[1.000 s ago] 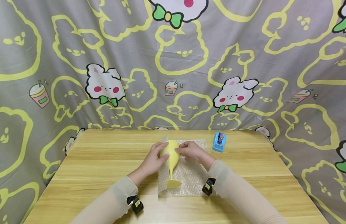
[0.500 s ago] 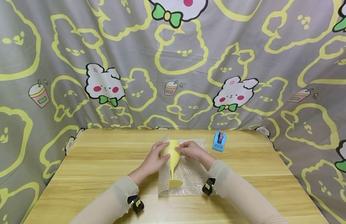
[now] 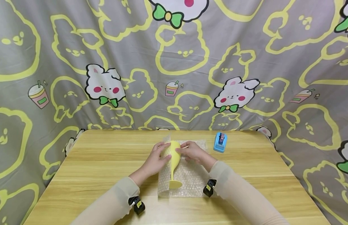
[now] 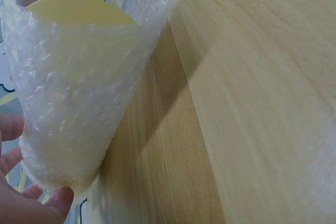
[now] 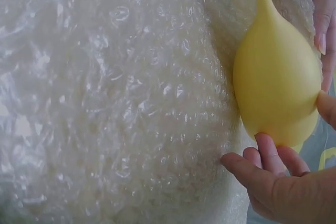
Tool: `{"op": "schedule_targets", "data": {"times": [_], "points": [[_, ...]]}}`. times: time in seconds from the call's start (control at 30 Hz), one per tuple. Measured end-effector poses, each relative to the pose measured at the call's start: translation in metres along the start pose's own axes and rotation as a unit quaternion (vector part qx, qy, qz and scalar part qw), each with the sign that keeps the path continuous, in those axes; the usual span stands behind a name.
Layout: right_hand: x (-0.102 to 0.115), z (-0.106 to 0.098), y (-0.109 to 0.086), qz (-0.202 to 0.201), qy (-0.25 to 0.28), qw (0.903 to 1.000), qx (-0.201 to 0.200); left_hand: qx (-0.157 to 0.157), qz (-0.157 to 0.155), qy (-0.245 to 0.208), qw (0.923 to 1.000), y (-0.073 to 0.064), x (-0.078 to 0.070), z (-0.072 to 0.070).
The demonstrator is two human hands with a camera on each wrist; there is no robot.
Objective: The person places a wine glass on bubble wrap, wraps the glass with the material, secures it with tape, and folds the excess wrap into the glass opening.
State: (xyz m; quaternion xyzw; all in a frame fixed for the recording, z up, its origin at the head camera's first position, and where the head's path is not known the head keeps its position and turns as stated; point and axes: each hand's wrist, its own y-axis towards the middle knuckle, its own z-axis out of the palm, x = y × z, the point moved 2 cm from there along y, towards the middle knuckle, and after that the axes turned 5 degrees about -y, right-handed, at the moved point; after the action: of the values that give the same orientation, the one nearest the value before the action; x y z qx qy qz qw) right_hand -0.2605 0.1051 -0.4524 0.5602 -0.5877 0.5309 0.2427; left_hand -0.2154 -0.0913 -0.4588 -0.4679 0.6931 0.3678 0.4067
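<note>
A yellow wine glass (image 3: 175, 156) lies on a sheet of bubble wrap (image 3: 191, 178), its foot towards me and its bowl away. My left hand (image 3: 153, 160) holds the wrap's left part up against the bowl, thumb and fingers around the covered side. In the left wrist view, bubble wrap (image 4: 79, 87) covers most of the glass and the yellow foot (image 4: 79, 10) shows above its edge. My right hand (image 3: 193, 150) grips the bowl near the rim from the right. In the right wrist view, its fingertips and thumb touch the yellow bowl (image 5: 275, 77).
A blue tape dispenser (image 3: 220, 142) stands on the wooden table (image 3: 100, 156), to the right beyond the wrap. A grey patterned curtain (image 3: 191, 62) hangs behind the table and along its sides. Both wrists carry black camera straps.
The glass shifts slightly right, then slightly back left, turning a little, with the wrap's raised left edge moving along. Both hands keep nearly the same place and hold.
</note>
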Motion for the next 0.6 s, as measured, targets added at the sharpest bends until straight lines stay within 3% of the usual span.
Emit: {"op": "schedule_targets", "data": {"times": [0.37, 0.6], "points": [[-0.0004, 0.0009, 0.0004, -0.005, 0.001, 0.9999, 0.011, -0.006, 0.003, 0.021, 0.9998, -0.001, -0.0021, -0.0003], [0.0007, -0.0007, 0.0002, -0.014, -0.044, 0.9988, 0.014, -0.006, 0.003, 0.04, 0.9992, -0.0023, -0.0057, 0.0006]]}}
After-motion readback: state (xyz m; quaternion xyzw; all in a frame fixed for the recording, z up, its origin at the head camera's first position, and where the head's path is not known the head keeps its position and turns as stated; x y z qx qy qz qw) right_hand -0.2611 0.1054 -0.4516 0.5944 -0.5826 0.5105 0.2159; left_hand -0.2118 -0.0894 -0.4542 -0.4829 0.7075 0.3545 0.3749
